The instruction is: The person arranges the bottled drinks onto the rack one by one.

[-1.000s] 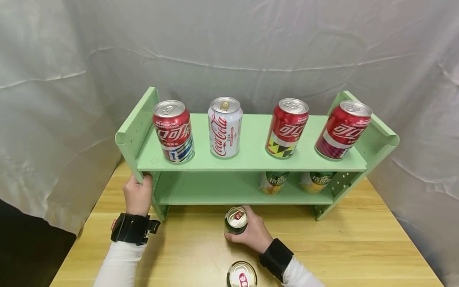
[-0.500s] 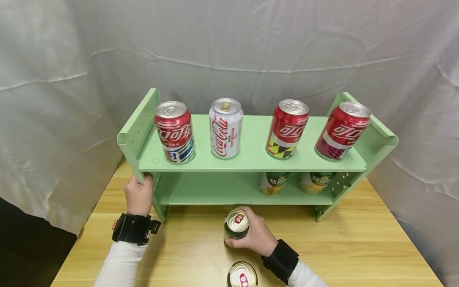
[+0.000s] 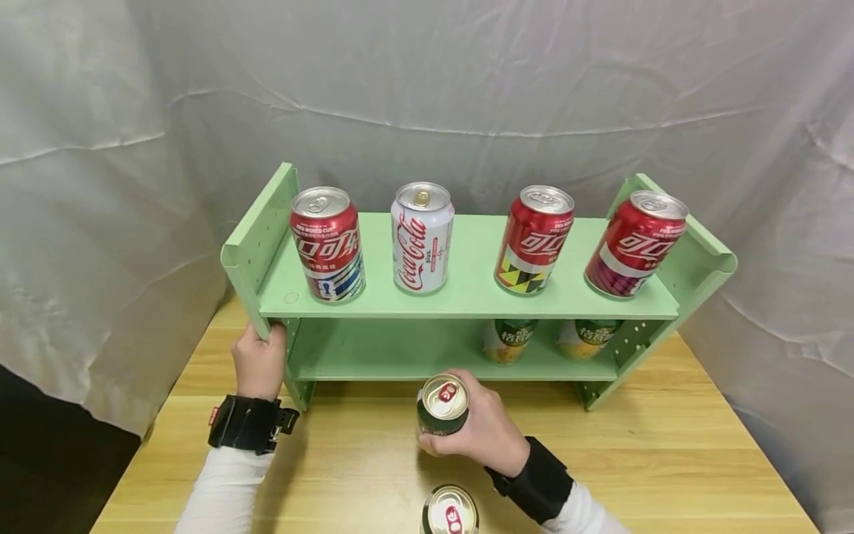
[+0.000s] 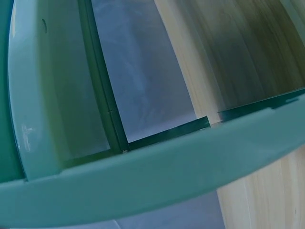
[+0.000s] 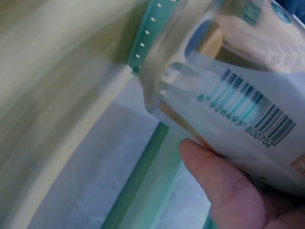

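Observation:
In the head view my right hand (image 3: 483,423) grips a dark green drink can (image 3: 440,424) with a gold lid and red tab, just in front of the lower shelf board. The right wrist view shows the can's barcode side (image 5: 248,109) close up, with my thumb (image 5: 219,183) against it. My left hand (image 3: 259,363) holds the left side panel of a light green two-tier shelf (image 3: 467,305), below the top board; its fingertips are hidden. In the left wrist view only the shelf's green frame (image 4: 157,183) shows, not the hand.
On the top board stand a red can (image 3: 328,245), a white can (image 3: 422,239), and two more red cans (image 3: 535,241). Two green-and-yellow cans (image 3: 510,341) stand on the lower board's right half. Another gold-lidded can (image 3: 451,513) is at the wooden table's (image 3: 667,460) near edge.
My right hand has lifted the green can off the table, bringing it up toward the lower board's front edge. The left hand stays on the side panel.

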{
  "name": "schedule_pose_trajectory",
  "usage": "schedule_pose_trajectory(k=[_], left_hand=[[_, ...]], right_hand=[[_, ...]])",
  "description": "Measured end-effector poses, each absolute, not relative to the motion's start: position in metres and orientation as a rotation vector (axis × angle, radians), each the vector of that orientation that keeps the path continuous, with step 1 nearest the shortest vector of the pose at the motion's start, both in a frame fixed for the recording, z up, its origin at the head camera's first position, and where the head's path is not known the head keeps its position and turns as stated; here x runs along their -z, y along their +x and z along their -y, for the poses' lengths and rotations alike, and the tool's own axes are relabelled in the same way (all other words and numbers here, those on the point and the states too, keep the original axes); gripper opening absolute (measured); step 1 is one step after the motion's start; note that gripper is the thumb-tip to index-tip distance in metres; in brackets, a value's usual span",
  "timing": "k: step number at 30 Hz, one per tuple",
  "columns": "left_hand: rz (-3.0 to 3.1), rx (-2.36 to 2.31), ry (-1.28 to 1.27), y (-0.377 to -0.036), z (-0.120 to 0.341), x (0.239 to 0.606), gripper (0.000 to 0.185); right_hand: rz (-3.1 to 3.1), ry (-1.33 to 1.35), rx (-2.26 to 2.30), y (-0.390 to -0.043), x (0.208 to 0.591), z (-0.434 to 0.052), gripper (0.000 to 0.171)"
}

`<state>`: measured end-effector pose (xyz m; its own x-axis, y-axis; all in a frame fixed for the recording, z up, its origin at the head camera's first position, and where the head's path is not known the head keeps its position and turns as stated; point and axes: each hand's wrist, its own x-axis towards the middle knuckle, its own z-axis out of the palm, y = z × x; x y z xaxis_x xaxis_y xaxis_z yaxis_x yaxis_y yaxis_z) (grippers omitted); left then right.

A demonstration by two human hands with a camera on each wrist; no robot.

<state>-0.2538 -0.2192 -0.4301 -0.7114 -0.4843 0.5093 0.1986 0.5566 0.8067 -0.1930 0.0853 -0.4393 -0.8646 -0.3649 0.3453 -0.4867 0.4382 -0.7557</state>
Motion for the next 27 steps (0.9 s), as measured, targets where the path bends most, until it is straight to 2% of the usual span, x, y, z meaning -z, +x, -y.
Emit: schedule_pose_trajectory(k=[12, 18, 27], left_hand=[[2.017, 1.218, 0.235, -0.256, 0.216, 0.433, 0.012], [2.024, 1.198, 0.226, -0.256, 0.216, 0.434, 0.015], [2.002, 1.162, 0.202, -0.256, 0.218, 0.432, 0.014]], right_hand=[[2.449, 0.78, -1.4, -0.196, 0.422, -0.087, 0.07], [2.42, 0.764, -1.383, -0.201, 0.409, -0.087, 0.071], [2.422, 0.633, -1.301, -0.217, 0.4, -0.083, 0.068]])
